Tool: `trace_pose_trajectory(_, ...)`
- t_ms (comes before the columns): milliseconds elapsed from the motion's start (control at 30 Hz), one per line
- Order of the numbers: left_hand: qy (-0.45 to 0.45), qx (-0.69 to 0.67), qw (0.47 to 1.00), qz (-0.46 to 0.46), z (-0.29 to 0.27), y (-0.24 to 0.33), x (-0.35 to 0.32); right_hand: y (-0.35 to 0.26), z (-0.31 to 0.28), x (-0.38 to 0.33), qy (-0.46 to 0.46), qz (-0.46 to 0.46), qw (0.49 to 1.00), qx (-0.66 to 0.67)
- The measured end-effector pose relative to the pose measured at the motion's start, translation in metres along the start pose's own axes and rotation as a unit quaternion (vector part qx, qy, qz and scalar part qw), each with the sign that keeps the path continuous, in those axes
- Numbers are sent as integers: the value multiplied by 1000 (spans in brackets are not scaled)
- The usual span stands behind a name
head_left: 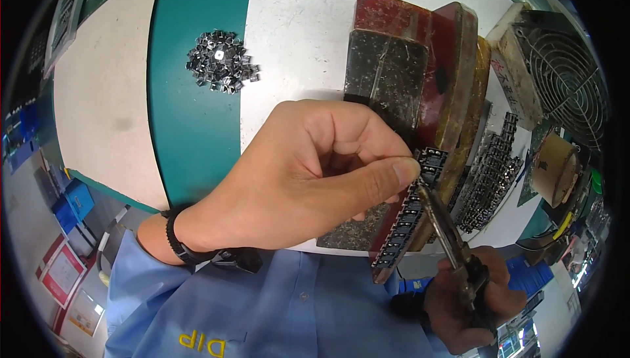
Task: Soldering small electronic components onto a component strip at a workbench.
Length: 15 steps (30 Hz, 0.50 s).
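Note:
My left hand [321,174] reaches over the work with thumb and forefinger pinched together. What sits between those fingertips, if anything, is too small to make out. Right beside them runs a row of small dark components with metal pins [401,223], set along the edge of a red and black block fixture [387,69]. In my right hand [472,299] is a soldering iron [446,227], its metal shaft slanting up so that the tip comes to the row, just below the left thumb. The iron's handle is mostly hidden by the fingers.
A heap of small silver metal parts [220,63] lies on the green mat [197,141] at left. Right of the fixture are stacked rows of dark components [489,181], a fan with a wire guard [561,72] and a brown roll [554,168].

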<state>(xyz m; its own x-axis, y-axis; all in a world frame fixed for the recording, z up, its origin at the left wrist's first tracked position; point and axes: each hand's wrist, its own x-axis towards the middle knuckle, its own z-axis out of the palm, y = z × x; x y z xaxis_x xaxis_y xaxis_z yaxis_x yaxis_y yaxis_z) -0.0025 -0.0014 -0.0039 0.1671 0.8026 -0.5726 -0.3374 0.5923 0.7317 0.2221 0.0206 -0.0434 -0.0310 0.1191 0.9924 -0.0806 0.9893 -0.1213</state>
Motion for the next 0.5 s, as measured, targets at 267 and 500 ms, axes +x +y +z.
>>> trace_pose_trajectory(267, -10, 5, 1000, 15, -3, -3, 1, -24, 20, 32, -50, 312, 946, -71)
trace_pose_trajectory(500, -6, -5, 1000, 8, -3, -3, 0, -28, 13, 37, -92, 344, 933, -62)
